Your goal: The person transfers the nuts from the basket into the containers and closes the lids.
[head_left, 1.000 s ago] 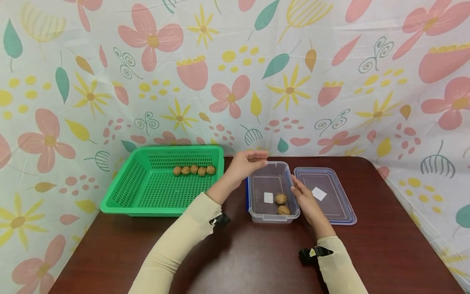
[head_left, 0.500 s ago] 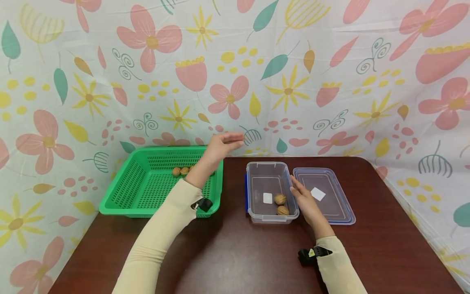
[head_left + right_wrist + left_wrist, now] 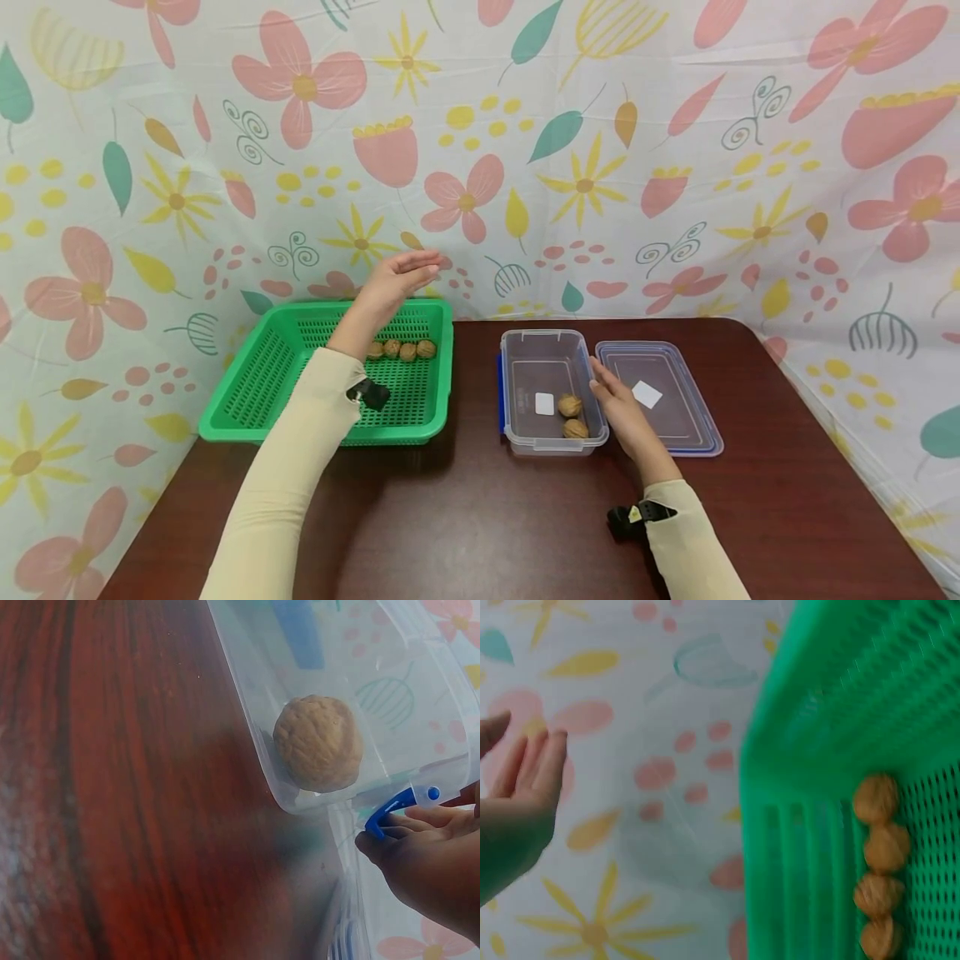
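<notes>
My left hand [image 3: 393,283] hangs in the air over the back of the green basket [image 3: 408,400], fingers straight and holding nothing. Inside the basket several walnuts [image 3: 408,351] sit in a row along the back wall; the left forearm covers part of the basket. In the left wrist view the hand is beside the basket's rim. My right hand [image 3: 624,410] rests along the right side of a clear plastic container [image 3: 525,371], fingers extended. Two walnuts, a rear one [image 3: 570,406] and a front one [image 3: 576,428], lie in that container. A blue clip [image 3: 390,811] meets the right fingertips.
A clear lid [image 3: 678,421] with a white label [image 3: 647,395] lies flat to the right of the container. Everything stands on a dark reddish wooden table [image 3: 480,533]. A flower-printed cloth [image 3: 480,100] hangs right behind the table.
My left hand has moved left and up from above the container to over the basket. The right hand has stayed at the container's side, and the walnuts in the container have not moved.
</notes>
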The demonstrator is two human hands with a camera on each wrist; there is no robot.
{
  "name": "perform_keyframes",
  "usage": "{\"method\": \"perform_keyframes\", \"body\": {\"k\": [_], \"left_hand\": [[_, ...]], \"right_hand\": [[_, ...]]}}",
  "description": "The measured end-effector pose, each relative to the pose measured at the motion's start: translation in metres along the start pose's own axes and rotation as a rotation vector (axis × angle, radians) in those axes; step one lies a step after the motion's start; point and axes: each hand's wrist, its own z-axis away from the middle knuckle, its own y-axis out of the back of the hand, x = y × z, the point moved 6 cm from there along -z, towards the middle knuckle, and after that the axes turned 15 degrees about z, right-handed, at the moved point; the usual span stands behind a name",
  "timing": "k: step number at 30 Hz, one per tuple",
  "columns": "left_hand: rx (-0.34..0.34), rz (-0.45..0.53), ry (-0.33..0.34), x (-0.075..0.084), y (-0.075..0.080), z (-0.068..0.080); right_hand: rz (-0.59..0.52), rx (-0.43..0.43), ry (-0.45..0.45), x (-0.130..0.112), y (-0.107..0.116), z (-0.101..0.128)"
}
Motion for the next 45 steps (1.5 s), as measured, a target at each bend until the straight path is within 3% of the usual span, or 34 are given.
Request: {"method": "perform_keyframes", "body": {"k": [8,16,27,35,41,45], "left_hand": [[-0.043,0.069,0.036,0.002,0.048,-0.002],[-0.074,0.117,0.134,-0.003,0.086,0.006],[-0.016,0.006,0.276,-0.022,0.129,0.018],[0.003,-0.150,0.333,-0.047,0.165,0.026],[0.055,-0.207,0.375,-0.056,0.181,0.033],[0.050,-0.284,0.396,-0.058,0.184,0.037]], "right_hand": [[-0.001,-0.003,-0.006,-0.002,0.000,-0.001],[0.007,-0.006,-0.004,-0.003,0.001,0.000],[0.015,-0.014,-0.001,-0.001,0.003,0.001],[0.008,-0.030,-0.015,0.003,0.000,0.002],[0.006,-0.037,-0.007,0.001,-0.001,0.002],[0.005,-0.036,-0.004,0.000,-0.001,0.002]]}}
